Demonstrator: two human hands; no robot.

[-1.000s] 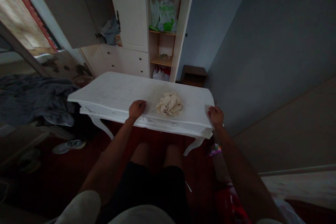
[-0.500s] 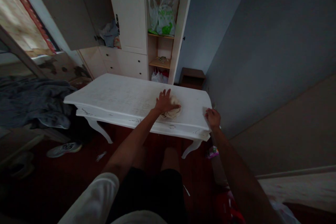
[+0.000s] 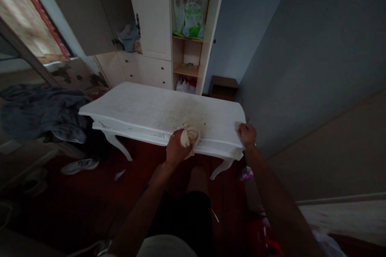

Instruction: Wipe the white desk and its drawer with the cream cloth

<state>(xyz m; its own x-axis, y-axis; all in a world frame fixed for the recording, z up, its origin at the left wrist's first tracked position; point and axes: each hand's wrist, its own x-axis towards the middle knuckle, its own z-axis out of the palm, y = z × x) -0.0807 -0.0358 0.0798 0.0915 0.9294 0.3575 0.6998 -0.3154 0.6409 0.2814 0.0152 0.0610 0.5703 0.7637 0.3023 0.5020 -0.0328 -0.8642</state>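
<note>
A white table (image 3: 144, 100) with curved legs stands before me, its top smudged grey-brown around the middle. At its front edge my left hand (image 3: 177, 146) is closed around a bunched cream cloth (image 3: 190, 135), part of which hangs past the edge. Two small dark specks lie on the tabletop close to the cloth. My right hand (image 3: 247, 133) is at the table's right end with curled fingers, closed on the edge near the front corner; the undersides of those fingers are hidden.
A white wardrobe (image 3: 155, 12) stands behind the table, with plastic bags (image 3: 193, 16) on an open shelf. Grey clothes (image 3: 45, 108) are heaped at left, above a shoe (image 3: 80, 166) on the dark red floor. A brown nightstand (image 3: 223, 87) sits by the grey wall (image 3: 310, 60).
My left hand has drawn the cloth toward me from the tabletop to the front edge, and its spread fingers have closed around it. The right hand stays at the table's end.
</note>
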